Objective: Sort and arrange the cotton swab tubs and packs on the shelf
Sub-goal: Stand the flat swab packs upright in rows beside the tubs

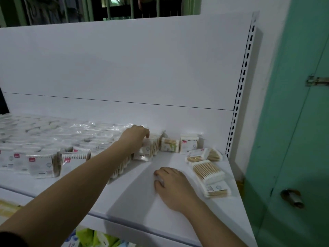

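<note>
Head view. The shelf (pixel 135 198) is white, with a slotted upright (pixel 240 86) at its right end and a green door (pixel 293 139) beyond.

The left hand (pixel 135 138) reaches forward to the back of the shelf. Its fingers curl down over the top of an upright row of packs (pixel 151 148) running toward the back panel; whether they pinch one pack or merely press on the row cannot be told.

The right hand (pixel 171 184) rests palm down on bare shelf. Its fingers are loosely bent and hold nothing.

Loose packs: three lie flat to the right of the right hand, near the shelf's right edge.
- Nearest pack (pixel 207 171): long axis diagonal, back-left to front-right.
- Second pack (pixel 216 190): closest to the front-right corner.
- Third pack (pixel 197 155): further back, with another behind it.

Two packs stand upright against the back panel: a green-label one (pixel 170 144) and a white one (pixel 189 143).

Judgement: the right hand is the nearer to the flat packs, which lie just to its right. Open room lies between the two hands and toward the front edge. The flat packs sit close to the right edge, so a push rightward risks a fall.

A finished block of packs (pixel 44 139) fills the shelf's left part.
</note>
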